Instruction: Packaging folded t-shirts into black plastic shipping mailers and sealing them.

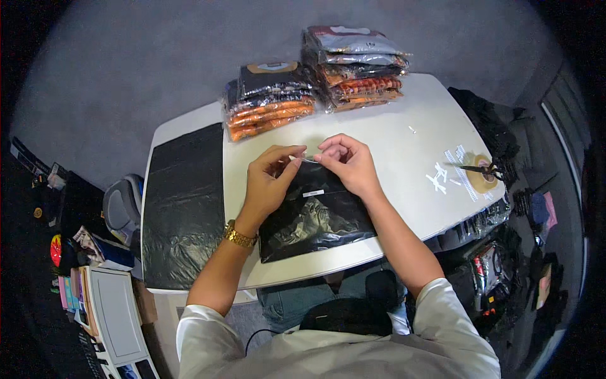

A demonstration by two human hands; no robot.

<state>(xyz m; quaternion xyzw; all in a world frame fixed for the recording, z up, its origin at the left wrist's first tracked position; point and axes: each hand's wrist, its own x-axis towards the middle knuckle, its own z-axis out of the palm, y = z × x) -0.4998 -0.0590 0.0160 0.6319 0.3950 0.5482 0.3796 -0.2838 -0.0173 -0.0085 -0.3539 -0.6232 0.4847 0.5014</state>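
Observation:
A black folded garment in a clear, glossy plastic bag [319,218] lies at the near edge of the white table. A small white label [313,193] sits on its front. My left hand [273,174], below a gold watch [240,234], pinches at the bag's far edge with thumb and fingertips. Beside it, my right hand [348,161] is closed in a pinch on the same edge, its other fingers curled. Between the fingertips is a shiny clear bit; whether it is bag film or a strip of tape I cannot make out.
Two stacks of bagged garments, a shorter one [270,101] and a taller one [356,66], stand at the table's back. A black plastic sheet [184,202] covers the left end. Scissors [483,169] rest on a tape roll [485,182] at right, near white label strips [437,178].

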